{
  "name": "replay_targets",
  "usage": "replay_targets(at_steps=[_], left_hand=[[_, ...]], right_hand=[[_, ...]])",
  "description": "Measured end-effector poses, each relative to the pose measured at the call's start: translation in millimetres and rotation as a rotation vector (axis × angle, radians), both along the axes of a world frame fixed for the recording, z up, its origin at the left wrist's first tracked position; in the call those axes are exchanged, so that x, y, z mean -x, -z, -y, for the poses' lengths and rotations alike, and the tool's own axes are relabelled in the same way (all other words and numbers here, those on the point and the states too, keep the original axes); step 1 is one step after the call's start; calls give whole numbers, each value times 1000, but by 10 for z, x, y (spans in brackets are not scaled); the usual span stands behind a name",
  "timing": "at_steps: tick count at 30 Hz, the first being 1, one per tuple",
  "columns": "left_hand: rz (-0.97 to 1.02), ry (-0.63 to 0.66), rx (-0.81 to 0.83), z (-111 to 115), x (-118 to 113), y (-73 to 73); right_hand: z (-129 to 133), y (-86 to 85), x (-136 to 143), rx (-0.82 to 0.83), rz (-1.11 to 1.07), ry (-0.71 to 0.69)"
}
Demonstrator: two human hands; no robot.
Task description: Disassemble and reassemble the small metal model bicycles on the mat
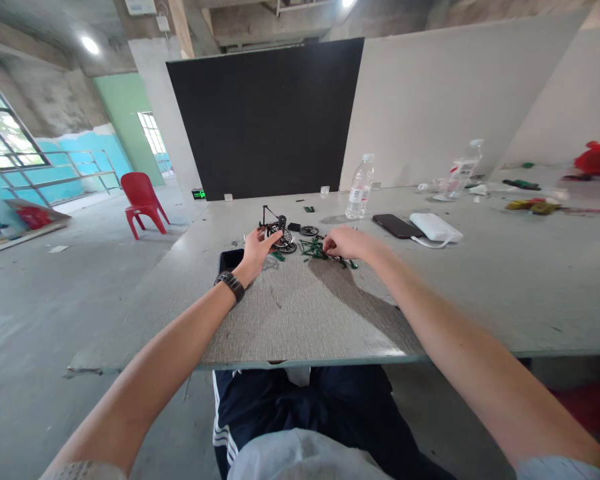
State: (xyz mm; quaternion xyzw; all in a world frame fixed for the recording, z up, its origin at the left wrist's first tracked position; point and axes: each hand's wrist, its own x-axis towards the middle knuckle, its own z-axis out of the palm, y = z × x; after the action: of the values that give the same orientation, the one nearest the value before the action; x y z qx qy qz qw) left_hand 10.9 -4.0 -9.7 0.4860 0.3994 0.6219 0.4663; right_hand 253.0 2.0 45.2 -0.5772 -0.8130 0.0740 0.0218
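Head view shows the left hand (259, 251) grasping a model bike (283, 233) at the surface (290, 313), its frame partly covered by the fingers. The right hand (346, 243) curls at tangled green parts (311, 250) just beside, whether pinching one I cannot tell; the left wrist partly hides a black box (229, 259).

The left hand (260, 251) is partly hiding the model bicycle (287, 240); the right hand (345, 243) is covering some green pieces (310, 250) too small to identify.
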Motion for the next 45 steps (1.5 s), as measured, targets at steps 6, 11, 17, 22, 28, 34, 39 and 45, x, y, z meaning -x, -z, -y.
replay_targets(at_steps=[6, 11, 17, 22, 28, 34, 39, 45], left_hand=[[-6, 1, -7, -13, -4, 7], [1, 3, -9, -15, -5, 2], [2, 3, -10, -13, -2, 3], [0, 16, -11, -5, 5, 1], [-5, 12, -8, -1, 0, -6], [-16, 6, -7, -9, 2, 0], [-16, 1, 1, 0, -3, -10], [-13, 3, 0, 9, -6, -17]], right_hand=[[9, -7, 3, -11, 18, 8], [-16, 18, -15, -16, 44, 21], [-8, 8, -18, -40, 75, 17], [-11, 5, -17, -38, 82, 11], [-3, -20, -27, -9, 66, 43], [-15, -11, -38, -8, 67, 46], [-14, 12, -21, -37, 58, 28], [-10, 20, -7, -47, 57, 14]])
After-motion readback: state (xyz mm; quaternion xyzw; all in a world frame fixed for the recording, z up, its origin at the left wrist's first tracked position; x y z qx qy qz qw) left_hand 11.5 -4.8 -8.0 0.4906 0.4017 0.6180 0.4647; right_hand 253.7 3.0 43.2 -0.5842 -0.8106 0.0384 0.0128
